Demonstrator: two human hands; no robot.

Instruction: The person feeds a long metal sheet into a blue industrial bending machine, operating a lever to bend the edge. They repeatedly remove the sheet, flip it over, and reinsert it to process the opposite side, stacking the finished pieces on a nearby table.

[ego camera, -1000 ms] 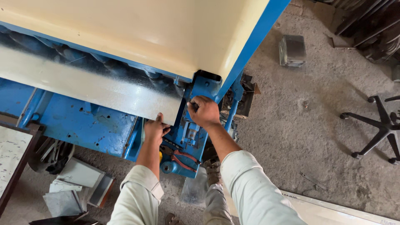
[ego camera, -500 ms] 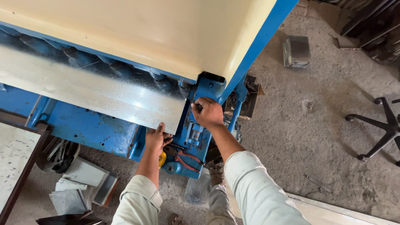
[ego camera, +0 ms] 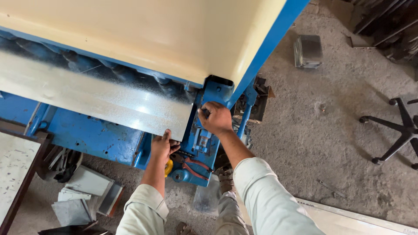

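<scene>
Left hand (ego camera: 163, 147) pinches corner of flat grey galvanised metal sheet (ego camera: 87, 98), partly fed into blue steel machine (ego camera: 204, 130); right hand (ego camera: 215, 118) clenched on its frame.

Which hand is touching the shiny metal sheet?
The left hand, the lower one, has its fingers on the near corner of the metal sheet. The right hand is higher, gripping the blue machine frame instead.

Metal sheet (ego camera: 96, 98) on blue machine (ego camera: 87, 135)

Metal sheet (ego camera: 87, 98) cut off at left edge.
</scene>
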